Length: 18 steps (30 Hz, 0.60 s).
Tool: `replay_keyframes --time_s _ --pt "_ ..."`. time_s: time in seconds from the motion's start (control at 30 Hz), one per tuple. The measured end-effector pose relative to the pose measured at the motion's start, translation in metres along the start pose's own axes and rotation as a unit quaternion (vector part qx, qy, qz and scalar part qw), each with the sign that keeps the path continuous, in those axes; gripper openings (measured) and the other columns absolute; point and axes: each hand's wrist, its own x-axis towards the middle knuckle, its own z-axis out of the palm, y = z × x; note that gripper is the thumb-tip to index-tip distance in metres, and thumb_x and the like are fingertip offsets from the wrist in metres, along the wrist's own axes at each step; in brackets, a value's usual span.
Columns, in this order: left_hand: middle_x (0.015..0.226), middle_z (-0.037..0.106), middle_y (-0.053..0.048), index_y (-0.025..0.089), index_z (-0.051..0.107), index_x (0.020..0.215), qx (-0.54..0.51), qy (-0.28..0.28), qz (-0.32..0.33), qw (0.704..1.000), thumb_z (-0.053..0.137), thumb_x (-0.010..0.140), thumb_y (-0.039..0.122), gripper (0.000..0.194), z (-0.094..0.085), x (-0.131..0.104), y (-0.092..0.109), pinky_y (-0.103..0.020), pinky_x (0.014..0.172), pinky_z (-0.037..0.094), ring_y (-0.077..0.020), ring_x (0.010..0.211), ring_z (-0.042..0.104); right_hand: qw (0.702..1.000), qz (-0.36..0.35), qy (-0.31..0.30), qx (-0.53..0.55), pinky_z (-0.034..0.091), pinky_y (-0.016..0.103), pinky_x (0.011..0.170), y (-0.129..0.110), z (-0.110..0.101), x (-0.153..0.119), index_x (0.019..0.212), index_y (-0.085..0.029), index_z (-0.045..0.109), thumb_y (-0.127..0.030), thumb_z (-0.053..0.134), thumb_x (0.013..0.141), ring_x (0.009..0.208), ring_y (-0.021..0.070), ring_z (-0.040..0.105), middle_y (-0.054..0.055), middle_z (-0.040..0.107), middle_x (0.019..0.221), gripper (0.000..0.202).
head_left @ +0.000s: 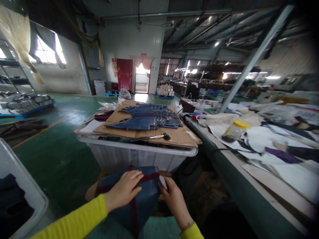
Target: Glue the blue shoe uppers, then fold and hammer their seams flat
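In the head view, a dark blue sheet piece [147,199] with dark red bands lies across the bottom middle, over something tan at its left end. My left hand [127,186] rests flat on it, fingers stretched out beside a red band. At the piece's right edge, my right hand [173,196] is closed on a small pale, rounded flat tool [162,182]; its exact kind cannot be made out. The tool's tip is by the end of the upper red band. Yellow sleeves cover both forearms.
Ahead stands a white plastic bin [139,156] topped with cardboard [119,132], stacked blue cut pieces [142,121] and a black-headed hammer [165,135]. Another bin [37,202] is at left. On the right, a long table [231,166] carries scraps and a yellow-lidded jar [235,131].
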Motion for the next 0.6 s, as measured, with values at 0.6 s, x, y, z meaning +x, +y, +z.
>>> replay_keyframes --time_s 0.6 --pt "0.147 0.033 -0.015 0.023 0.014 0.149 -0.045 0.184 -0.140 0.972 0.062 0.078 0.048 0.089 -0.031 -0.128 0.030 -0.052 0.109 0.034 -0.0344 0.136 0.030 0.950 -0.270 -0.124 0.099 0.042 0.025 0.070 -0.227 -0.004 -0.001 0.092 -0.020 0.056 -0.011 0.051 0.082 0.079 0.0148 0.054 0.002 0.058 0.085 0.015"
